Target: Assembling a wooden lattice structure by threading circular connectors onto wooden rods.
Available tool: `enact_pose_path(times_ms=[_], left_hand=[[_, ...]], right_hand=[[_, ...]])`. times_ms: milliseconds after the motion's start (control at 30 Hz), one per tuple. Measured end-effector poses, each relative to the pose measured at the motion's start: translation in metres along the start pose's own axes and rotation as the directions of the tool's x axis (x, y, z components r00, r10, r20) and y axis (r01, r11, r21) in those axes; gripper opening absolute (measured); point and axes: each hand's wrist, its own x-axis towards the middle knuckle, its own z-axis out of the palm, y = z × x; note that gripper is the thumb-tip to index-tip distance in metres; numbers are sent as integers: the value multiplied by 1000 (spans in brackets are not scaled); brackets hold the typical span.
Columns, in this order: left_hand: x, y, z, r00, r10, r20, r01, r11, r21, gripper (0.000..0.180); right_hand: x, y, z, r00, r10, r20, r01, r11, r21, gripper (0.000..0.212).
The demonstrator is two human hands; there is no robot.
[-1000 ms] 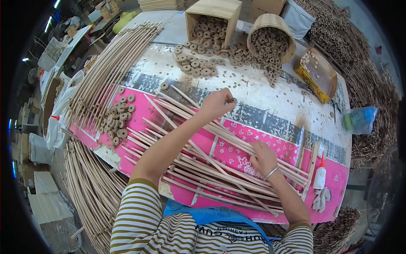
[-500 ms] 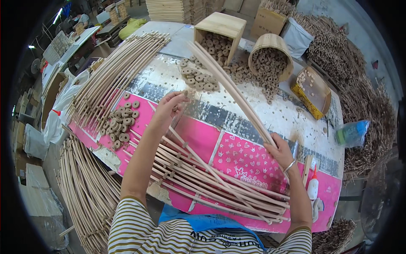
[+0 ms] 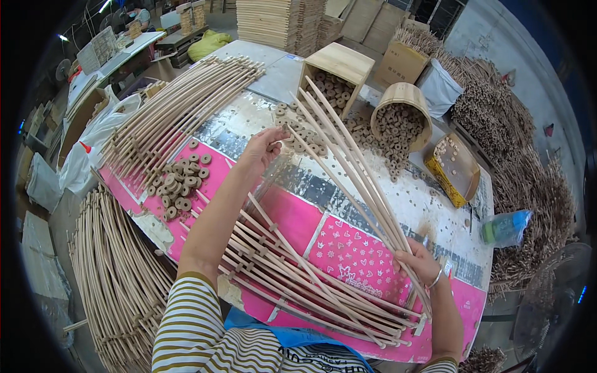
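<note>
My right hand (image 3: 418, 262) is wrapped round the lower part of several thin wooden rods (image 3: 387, 226), which fan out toward the far side of the table. My left hand (image 3: 266, 147) is closed in a pinch beside the tip of the leftmost rod. What sits between its fingertips is too small to make out. Below the hands, long rods with small wooden pieces on them (image 3: 323, 278) lie across the pink table covering, one crossing the others. Loose wooden rings (image 3: 177, 181) are heaped left of my left forearm, and more rings (image 3: 314, 138) are scattered beyond that hand.
A square wooden box (image 3: 339, 59) and a round wooden tub (image 3: 404, 93), both tipped, spill rings. A yellow carton (image 3: 457, 168) holds small pale pieces. Rod bundles lie at far left (image 3: 180, 102) and beside the table (image 3: 118, 261). A bagged blue-green item (image 3: 505, 228) rests at the right edge.
The rods in my right hand have spread from a tight bundle into a fan, one now angled toward my left hand. My left hand stays raised and pinched. The whole view has shifted slightly.
</note>
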Motion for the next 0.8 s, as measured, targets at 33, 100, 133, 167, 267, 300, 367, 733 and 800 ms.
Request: enact_pose_path(times_ms=[33, 100, 133, 167, 267, 300, 367, 733, 800], left_hand=[[1, 0, 1, 1000, 1, 0, -1, 1000, 0, 21], [4, -3, -1, 1000, -13, 18, 13, 1000, -17, 23], [5, -4, -3, 1000, -13, 15, 13, 1000, -17, 23], [5, -6, -5, 1000, -14, 8, 14, 999, -32, 24], [11, -9, -11, 1000, -26, -13, 25, 999, -34, 25], [11, -10, -11, 999, -38, -25, 37, 999, -23, 25], [10, -11, -10, 999, -40, -24, 40, 999, -11, 25], [-8, 2, -7, 997, -74, 12, 74, 996, 54, 26], [-7, 6, -10, 997, -76, 31, 73, 994, 76, 26]], right_hand=[[-3, 2, 1, 1000, -1, 1, 1, 1000, 0, 35], [-9, 2, 5, 999, -34, 1, 34, 999, -5, 35], [-11, 1, 9, 999, -32, 4, 32, 999, -5, 35], [-14, 0, 12, 999, -41, -11, 41, 999, 14, 33], [-19, 6, 14, 998, -48, -30, 49, 998, 40, 31], [-21, 9, 14, 998, -46, -37, 48, 998, 47, 31], [-22, 11, 15, 998, -46, -36, 47, 998, 34, 30], [-24, 17, 14, 998, -35, -60, 37, 999, 37, 29], [-22, 18, 15, 998, -57, -21, 58, 998, 30, 29]])
